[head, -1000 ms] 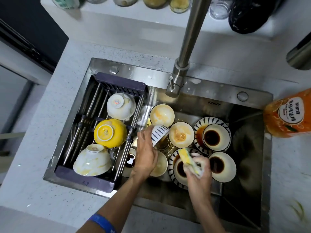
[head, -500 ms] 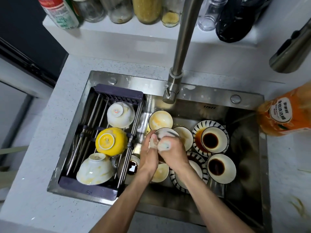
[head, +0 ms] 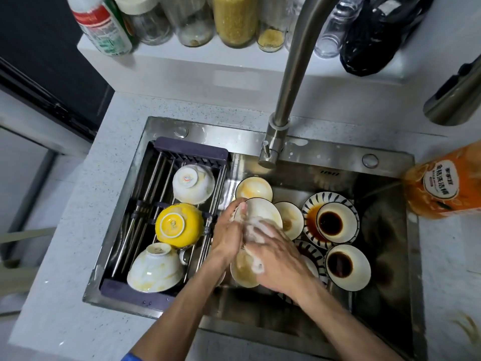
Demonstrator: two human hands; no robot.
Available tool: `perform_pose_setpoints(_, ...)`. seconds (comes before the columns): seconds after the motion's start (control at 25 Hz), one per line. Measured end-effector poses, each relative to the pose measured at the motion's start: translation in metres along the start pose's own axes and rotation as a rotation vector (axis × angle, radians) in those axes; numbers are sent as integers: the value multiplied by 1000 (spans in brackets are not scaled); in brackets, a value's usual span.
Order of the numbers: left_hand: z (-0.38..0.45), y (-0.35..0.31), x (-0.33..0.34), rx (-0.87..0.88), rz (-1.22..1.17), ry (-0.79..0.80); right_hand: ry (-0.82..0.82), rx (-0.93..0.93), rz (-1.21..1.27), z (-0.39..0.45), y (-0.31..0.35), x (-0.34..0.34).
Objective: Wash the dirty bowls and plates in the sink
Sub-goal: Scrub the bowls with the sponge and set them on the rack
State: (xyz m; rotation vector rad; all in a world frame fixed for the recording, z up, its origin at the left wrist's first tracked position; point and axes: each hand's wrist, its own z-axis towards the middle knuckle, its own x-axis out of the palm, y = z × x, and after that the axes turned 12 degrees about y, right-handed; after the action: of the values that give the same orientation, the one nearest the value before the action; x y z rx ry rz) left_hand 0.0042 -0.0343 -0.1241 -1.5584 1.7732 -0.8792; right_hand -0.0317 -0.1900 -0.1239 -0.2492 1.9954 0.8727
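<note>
My left hand (head: 227,238) grips the left rim of a small white plate (head: 263,209) tilted over the sink (head: 325,157). My right hand (head: 279,259) holds a foamy sponge (head: 256,226) against the plate's face; the fingers hide most of the sponge. Beneath and around the hands lie dirty dishes: a yellow-stained dish (head: 253,187), another stained dish (head: 291,217), a blue-striped plate (head: 311,204) bearing a soy-sauce dish (head: 330,221), a second soy-sauce dish (head: 347,267), and a stained dish (head: 243,270) below my hands.
A purple drying rack (head: 187,152) spans the sink's left side with three upturned bowls: white (head: 194,183), yellow (head: 178,224), white (head: 154,269). The faucet (head: 294,74) rises over the middle. An orange detergent bottle (head: 445,183) stands at the right; jars (head: 234,19) line the shelf.
My right hand brought the sponge from the lower right up onto the plate in my left hand. The plate turned face up, and foam now covers it.
</note>
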Motion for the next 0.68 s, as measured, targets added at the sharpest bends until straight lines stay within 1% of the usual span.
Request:
perform_pose_setpoints(0.04, 6, -12, -12, -92, 62, 176, 94, 4, -195, -8, -4, 0)
perform_pose_setpoints(0.08, 9, -20, -16, -165, 153, 340, 121, 51, -280, -9, -7, 5)
perform_pose_setpoints(0.12, 12, -20, -14, -150, 243, 397, 46, 98, -222, -5, -6, 10)
perform_pose_setpoints(0.16, 7, -17, -7, -81, 279, 330, -42, 144, -99, 0, 3, 15)
perform_pose_setpoints(0.2, -3, -13, 1, 34, 247, 176, -129, 171, 92, 7, 10, 18)
perform_pose_setpoints(0.24, -6, -6, 3, 106, 236, 52, -187, 217, 222, 13, 13, 17)
perform_pose_setpoints(0.28, -4, -8, 1, 137, 238, 6, -201, 190, 263, 14, 12, 15)
perform_pose_setpoints(0.32, 2, -13, -5, 83, 267, 48, -172, 116, 185, 12, 9, 7)
perform_pose_setpoints(0.36, 8, -21, -9, 4, 318, 148, -150, 39, 95, 15, 7, 3)
perform_pose_setpoints(0.4, 10, -27, -10, -20, 362, 195, -133, 54, 33, 15, 7, -1)
perform_pose_setpoints(0.44, 7, -27, -5, 41, 335, 151, -160, 109, 188, 18, 8, 2)
perform_pose_setpoints(0.48, 0, -22, 1, 139, 278, 34, -229, 124, 310, 18, 11, 6)
perform_pose_setpoints(0.52, -5, -18, 4, 181, 240, -57, -261, 152, 388, 17, 16, 7)
perform_pose_setpoints(0.56, -7, -18, 3, 167, 239, -63, -259, 149, 386, 17, 18, 8)
perform_pose_setpoints(0.6, -4, -19, -1, 85, 308, 44, -219, 65, 244, 15, 11, 8)
perform_pose_setpoints(0.64, 2, -24, -9, -15, 374, 217, -150, 2, 95, 11, 6, 1)
perform_pose_setpoints(0.68, 10, -29, -14, -42, 393, 290, -130, 7, -22, 10, -2, 4)
